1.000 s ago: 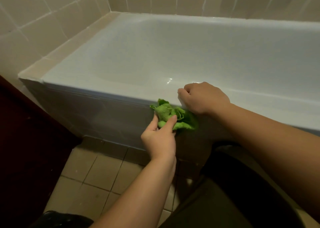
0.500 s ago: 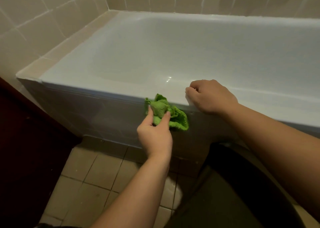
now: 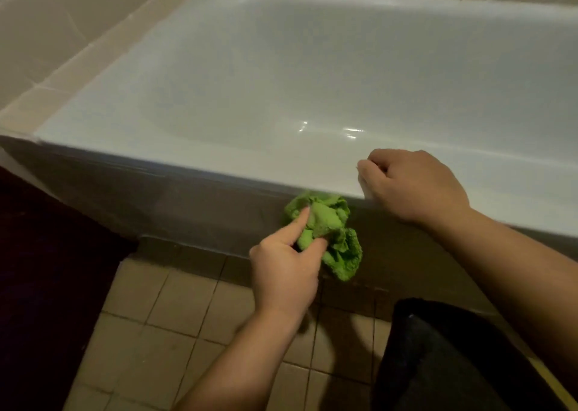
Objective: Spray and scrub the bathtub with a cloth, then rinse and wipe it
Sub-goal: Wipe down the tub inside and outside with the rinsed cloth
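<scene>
Left hand pinches a crumpled green cloth between thumb and forefinger against the bathtub front panel, just below the rim; right hand, fingers curled, braces on the rim. Overlapping strokes would likely scrub best. No legible writing

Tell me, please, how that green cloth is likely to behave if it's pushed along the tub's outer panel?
The green cloth looks crumpled and folded, so it is probably floppy and would bunch rather than slide flat. The left hand pinches it easily, suggesting it is light.
</scene>
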Demonstrator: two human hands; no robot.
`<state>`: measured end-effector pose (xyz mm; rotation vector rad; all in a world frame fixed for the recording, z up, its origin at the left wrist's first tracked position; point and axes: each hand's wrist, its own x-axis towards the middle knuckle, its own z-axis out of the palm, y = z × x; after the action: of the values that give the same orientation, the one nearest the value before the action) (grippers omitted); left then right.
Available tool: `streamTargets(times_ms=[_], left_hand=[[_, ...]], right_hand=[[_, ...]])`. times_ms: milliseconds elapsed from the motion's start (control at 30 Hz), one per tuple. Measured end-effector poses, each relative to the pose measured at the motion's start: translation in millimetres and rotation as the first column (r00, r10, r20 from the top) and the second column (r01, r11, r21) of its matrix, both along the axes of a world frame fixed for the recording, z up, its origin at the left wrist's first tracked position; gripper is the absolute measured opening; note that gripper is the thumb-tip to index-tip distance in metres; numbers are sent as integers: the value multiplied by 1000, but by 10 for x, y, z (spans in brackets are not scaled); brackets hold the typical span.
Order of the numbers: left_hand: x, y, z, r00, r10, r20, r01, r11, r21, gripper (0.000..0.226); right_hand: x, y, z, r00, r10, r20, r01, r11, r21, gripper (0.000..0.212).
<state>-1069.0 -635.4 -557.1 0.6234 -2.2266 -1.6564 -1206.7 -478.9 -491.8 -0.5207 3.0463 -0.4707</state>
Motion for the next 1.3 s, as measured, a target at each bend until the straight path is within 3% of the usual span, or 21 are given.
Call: streamTargets(times_ms=[100, 167, 267, 333, 400, 467, 533, 567, 600, 667, 733, 800, 933, 1033, 1100, 1200, 1233, 1300], left_hand=[[54, 82, 85, 983, -128, 134, 118, 990, 79, 49], [120, 96, 231, 983, -85, 165, 53, 980, 190, 47], [274, 73, 575, 981, 44, 188, -115, 916, 384, 45], [343, 40, 808, 973, 117, 199, -190, 895, 404, 41], [350, 28, 1057, 965, 153, 214, -230, 884, 407, 36], [329, 35, 1288, 959, 161, 234, -254, 858, 446, 31], [288, 86, 1530, 949, 129, 287, -266, 817, 511, 26], [283, 106, 1624, 947, 109, 302, -259, 816, 517, 25], [289, 122, 1701, 949, 83, 305, -234, 833, 501, 25], [327, 126, 1768, 953, 3, 303, -130, 907, 400, 26], [377, 91, 1805, 942, -108, 317, 44, 978, 205, 25], [362, 47, 1919, 911, -202, 359, 204, 978, 34, 29], [251, 16, 2116, 903, -335, 269, 237, 911, 338, 41], [174, -11, 2303, 842, -470, 265, 363, 857, 365, 46], [135, -39, 2378, 792, -531, 300, 431, 835, 341, 44], [80, -96, 2371, 812, -488, 321, 376, 857, 353, 35], [50, -123, 2330, 822, -464, 330, 326, 859, 395, 31], [-16, -165, 2227, 816, -446, 367, 261, 852, 455, 25]], right_hand=[[38, 110, 60, 996, 36, 86, -22, 988, -155, 30], [90, 200, 143, 990, 12, 144, 39, 938, -346, 14], [330, 310, 301, 979, -116, 170, 196, 781, -592, 10], [627, 286, 403, 973, -161, 168, 230, 778, -585, 9], [958, 215, 494, 943, -161, 290, 303, 775, -555, 20], [1258, 103, 642, 813, -137, 566, 494, 677, -546, 40], [1454, 10, 779, 508, 48, 860, 752, 463, -470, 62], [1524, -7, 823, 398, 146, 906, 821, 385, -423, 68], [1569, 8, 843, 373, 191, 908, 837, 354, -418, 72], [1575, 68, 892, 422, 183, 888, 814, 353, -460, 70], [1524, 143, 944, 480, 139, 866, 783, 378, -494, 48], [1445, 217, 1013, 510, 112, 853, 770, 383, -510, 29], [1298, 280, 1253, 548, 44, 835, 754, 406, -516, 46], [1201, 224, 1418, 534, 0, 845, 784, 373, -496, 61], [1148, 175, 1502, 500, 27, 866, 817, 316, -481, 54], [1118, 150, 1535, 459, 130, 879, 871, 131, -474, 48], [1130, 138, 1520, 477, 132, 869, 865, 106, -491, 49], [1196, 92, 1465, 534, 82, 842, 826, 160, -540, 45]])
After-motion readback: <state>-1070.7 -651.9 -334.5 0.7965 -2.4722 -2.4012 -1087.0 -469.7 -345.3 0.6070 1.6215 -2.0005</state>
